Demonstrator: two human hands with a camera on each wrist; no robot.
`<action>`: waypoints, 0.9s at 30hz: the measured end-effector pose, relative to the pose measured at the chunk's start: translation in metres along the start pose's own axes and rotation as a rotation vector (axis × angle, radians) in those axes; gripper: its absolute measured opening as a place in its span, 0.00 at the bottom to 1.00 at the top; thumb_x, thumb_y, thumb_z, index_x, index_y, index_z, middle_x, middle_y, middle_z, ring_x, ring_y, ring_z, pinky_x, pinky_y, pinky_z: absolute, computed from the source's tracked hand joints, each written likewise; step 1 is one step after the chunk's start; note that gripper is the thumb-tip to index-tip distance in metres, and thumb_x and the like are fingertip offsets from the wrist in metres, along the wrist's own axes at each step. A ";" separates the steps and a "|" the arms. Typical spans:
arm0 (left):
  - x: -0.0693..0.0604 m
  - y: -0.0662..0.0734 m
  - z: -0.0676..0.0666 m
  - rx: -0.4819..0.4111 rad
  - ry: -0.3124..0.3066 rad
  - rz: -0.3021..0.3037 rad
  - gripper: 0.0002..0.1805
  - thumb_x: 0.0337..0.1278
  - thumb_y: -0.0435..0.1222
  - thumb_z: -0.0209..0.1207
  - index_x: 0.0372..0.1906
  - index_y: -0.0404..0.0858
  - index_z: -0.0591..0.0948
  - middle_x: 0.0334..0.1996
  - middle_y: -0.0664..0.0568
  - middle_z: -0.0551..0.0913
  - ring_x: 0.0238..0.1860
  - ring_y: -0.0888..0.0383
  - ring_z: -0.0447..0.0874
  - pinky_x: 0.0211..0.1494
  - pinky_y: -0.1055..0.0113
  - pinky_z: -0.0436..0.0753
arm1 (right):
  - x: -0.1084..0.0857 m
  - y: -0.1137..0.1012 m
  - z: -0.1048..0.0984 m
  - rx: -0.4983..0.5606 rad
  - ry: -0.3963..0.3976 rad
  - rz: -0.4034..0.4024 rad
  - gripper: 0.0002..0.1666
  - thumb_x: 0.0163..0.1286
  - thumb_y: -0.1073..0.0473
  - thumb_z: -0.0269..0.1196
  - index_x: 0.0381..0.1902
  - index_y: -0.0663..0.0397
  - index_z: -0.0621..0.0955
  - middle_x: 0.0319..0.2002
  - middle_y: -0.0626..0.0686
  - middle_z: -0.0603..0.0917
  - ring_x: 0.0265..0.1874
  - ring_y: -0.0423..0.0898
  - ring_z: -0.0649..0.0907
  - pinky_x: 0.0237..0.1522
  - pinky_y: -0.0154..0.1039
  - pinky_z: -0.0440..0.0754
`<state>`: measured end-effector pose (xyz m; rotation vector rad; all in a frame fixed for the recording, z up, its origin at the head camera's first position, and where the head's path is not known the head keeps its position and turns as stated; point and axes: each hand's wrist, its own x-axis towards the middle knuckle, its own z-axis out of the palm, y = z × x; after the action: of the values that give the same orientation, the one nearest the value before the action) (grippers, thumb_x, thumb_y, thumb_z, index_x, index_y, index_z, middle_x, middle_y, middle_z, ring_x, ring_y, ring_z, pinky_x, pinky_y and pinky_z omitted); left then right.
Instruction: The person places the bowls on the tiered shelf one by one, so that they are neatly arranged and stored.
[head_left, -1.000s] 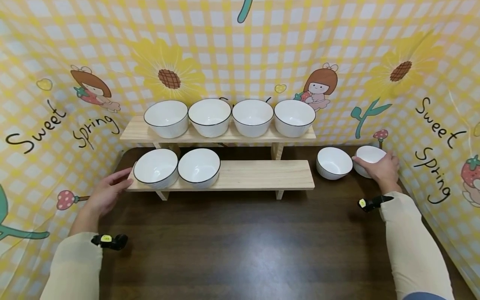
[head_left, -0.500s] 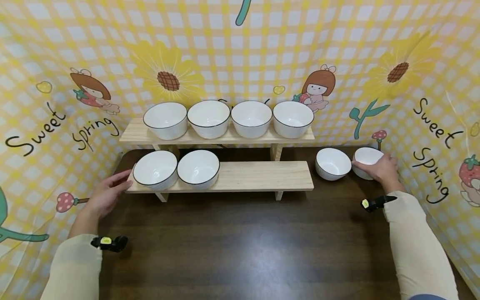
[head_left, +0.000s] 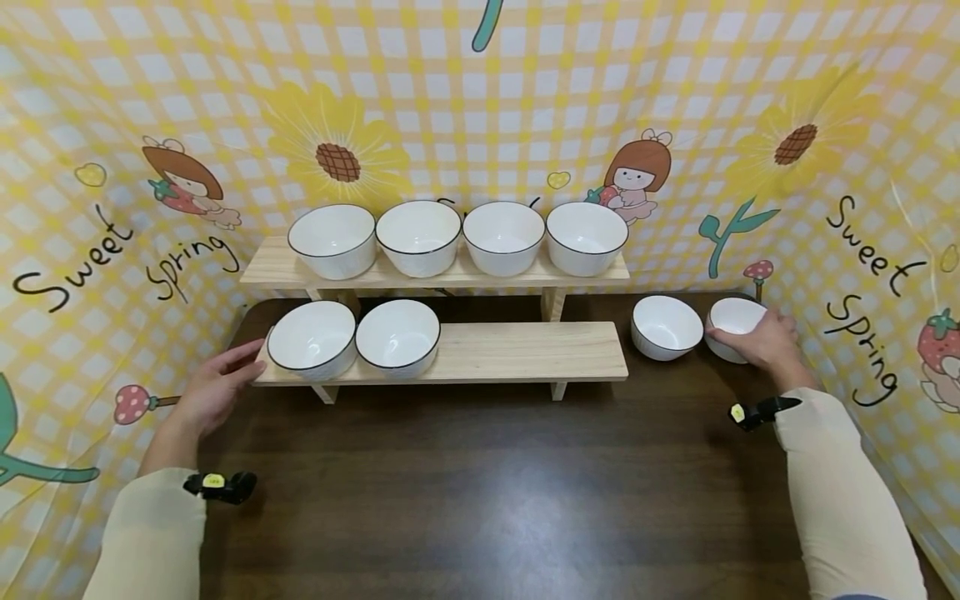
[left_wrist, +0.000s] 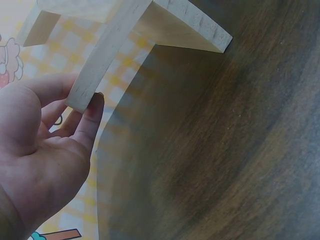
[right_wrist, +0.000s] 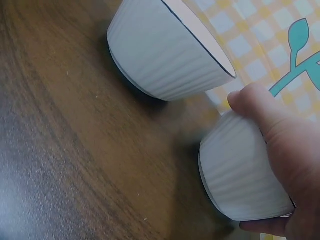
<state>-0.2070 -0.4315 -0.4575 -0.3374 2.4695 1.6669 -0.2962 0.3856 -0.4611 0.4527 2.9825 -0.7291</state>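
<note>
My left hand (head_left: 212, 392) pinches the left end of the lower board of a two-tier wooden shelf (head_left: 532, 350). In the left wrist view, the fingers lie on both sides of the board end (left_wrist: 82, 95). Far to the right, my right hand (head_left: 771, 343) grips a white ribbed bowl (head_left: 731, 317) around its outside. The right wrist view shows that bowl (right_wrist: 240, 165) low over or on the brown table; I cannot tell whether it touches. Just left of it stands a second white bowl (head_left: 666, 327) with a dark rim, apart from the hand.
Two white bowls (head_left: 311, 337) sit on the left half of the lower board. Several more bowls (head_left: 504, 237) line the upper board (head_left: 270, 262). A yellow checked cloth (head_left: 480, 100) hangs behind and at both sides. The brown table (head_left: 465, 492) stretches in front.
The right hand and its bowl have shifted slightly toward me, with the forearm drifting right. My left hand keeps its place on the board end.
</note>
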 end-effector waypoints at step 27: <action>0.002 0.001 0.001 -0.015 0.002 -0.017 0.43 0.68 0.53 0.61 0.80 0.40 0.60 0.71 0.54 0.66 0.53 0.72 0.71 0.51 0.77 0.73 | -0.021 0.010 -0.016 -0.032 0.026 -0.149 0.67 0.60 0.38 0.69 0.68 0.88 0.51 0.56 0.87 0.59 0.52 0.77 0.63 0.50 0.70 0.71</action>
<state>-0.2089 -0.4300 -0.4578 -0.3608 2.4494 1.6806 -0.2722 0.3960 -0.4494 0.2421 3.0727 -0.6895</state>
